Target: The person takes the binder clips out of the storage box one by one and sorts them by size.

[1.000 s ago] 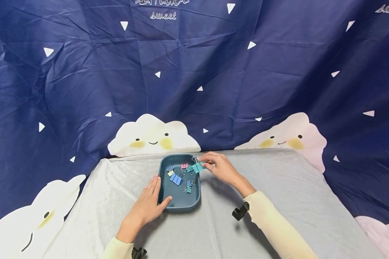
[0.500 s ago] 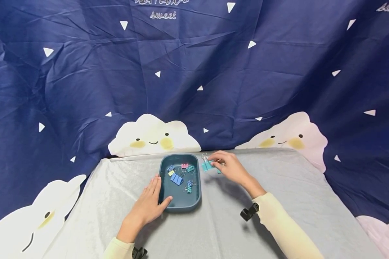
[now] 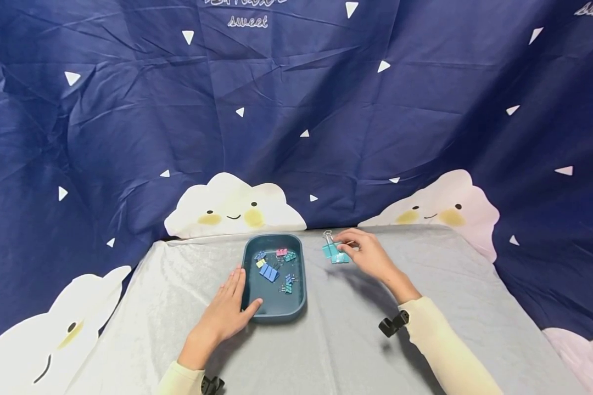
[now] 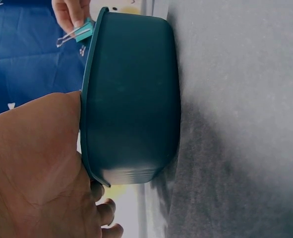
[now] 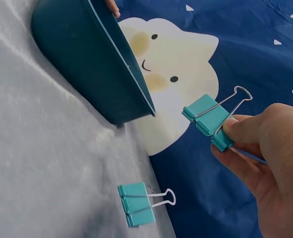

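Note:
My right hand (image 3: 368,253) pinches a teal binder clip (image 5: 205,115) between thumb and fingers, to the right of the dark blue tray (image 3: 301,307). The wire handle points up and away. Below the held clip, a second teal binder clip (image 5: 138,204) lies on the grey cloth; in the head view the two overlap. My left hand (image 3: 222,310) rests along the tray's left side with its fingers straight and its thumb over the near-left rim. Inside the tray are a large blue binder clip (image 3: 269,272), a pink one (image 3: 281,252), a yellow one (image 3: 261,263) and several small blue and teal ones.
Grey cloth (image 3: 336,340) covers the table on both sides of the tray. A navy curtain (image 3: 277,148) with white clouds and triangles hangs right behind the table's far edge.
My right hand has carried the teal binder clip rightward from over the tray's right rim to above the other teal clip on the cloth. The left hand and tray stay put.

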A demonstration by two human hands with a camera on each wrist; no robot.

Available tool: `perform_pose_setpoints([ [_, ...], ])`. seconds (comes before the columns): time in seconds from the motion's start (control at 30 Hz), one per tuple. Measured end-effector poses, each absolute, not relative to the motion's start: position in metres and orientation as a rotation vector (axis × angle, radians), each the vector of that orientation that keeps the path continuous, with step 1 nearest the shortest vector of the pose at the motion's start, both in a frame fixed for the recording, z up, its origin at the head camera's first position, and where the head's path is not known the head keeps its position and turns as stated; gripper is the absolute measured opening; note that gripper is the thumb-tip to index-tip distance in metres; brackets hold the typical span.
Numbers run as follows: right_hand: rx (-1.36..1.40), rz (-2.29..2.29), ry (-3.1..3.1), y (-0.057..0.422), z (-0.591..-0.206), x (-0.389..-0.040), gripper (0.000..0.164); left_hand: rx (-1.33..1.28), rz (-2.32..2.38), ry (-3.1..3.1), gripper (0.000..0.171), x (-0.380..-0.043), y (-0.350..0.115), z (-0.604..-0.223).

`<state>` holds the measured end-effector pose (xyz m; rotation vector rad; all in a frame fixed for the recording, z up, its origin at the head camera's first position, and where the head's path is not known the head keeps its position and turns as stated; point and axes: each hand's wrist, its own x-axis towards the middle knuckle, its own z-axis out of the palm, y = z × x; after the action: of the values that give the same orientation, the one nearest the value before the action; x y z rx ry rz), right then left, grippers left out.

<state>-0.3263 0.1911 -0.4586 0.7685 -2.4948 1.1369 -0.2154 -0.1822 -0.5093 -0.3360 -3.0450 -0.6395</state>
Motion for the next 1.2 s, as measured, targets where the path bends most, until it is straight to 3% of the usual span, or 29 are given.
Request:
perform_pose_setpoints([
  [1.2,0.502,1.153,-2.499,0.263,-0.485,-0.335,0.018,-0.331,-0.630,-3.050,0.091,-0.214,-0.181,-0.506],
])
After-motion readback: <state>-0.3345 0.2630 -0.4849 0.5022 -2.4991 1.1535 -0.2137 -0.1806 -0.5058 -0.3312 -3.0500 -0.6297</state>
